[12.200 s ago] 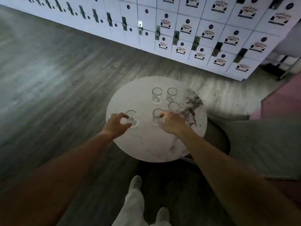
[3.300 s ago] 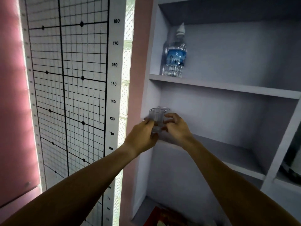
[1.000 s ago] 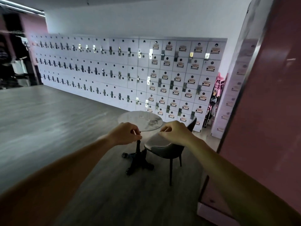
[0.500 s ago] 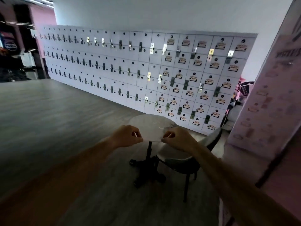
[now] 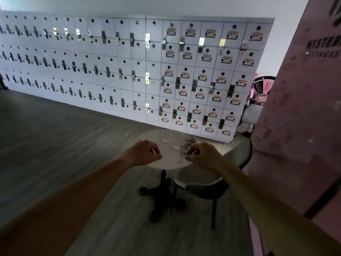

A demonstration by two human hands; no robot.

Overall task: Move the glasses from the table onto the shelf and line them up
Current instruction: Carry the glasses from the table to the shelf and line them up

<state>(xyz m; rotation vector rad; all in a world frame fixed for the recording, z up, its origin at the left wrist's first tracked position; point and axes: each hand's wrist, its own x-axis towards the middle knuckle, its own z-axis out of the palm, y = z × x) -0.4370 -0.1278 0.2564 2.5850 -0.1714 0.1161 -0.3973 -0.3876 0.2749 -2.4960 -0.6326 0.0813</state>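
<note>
Glasses (image 5: 172, 142) on round table (image 5: 156, 134), both hands (image 5: 145, 153) outstretched, loosely curled, empty.

Clear drinking glasses (image 5: 174, 142), blurred and faint, stood upright in a tight cluster on the round marble table (image 5: 147, 135), toward its far edge, right of centre.

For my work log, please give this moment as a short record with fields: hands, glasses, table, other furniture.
left hand: fingers loosely curled, holds nothing
right hand: fingers loosely curled, holds nothing
glasses: faint clear ones on the far part of the table, count unclear
table: round, pale marble top, dark pedestal base
chair: beside the table, at the right
lockers: white wall behind
</note>
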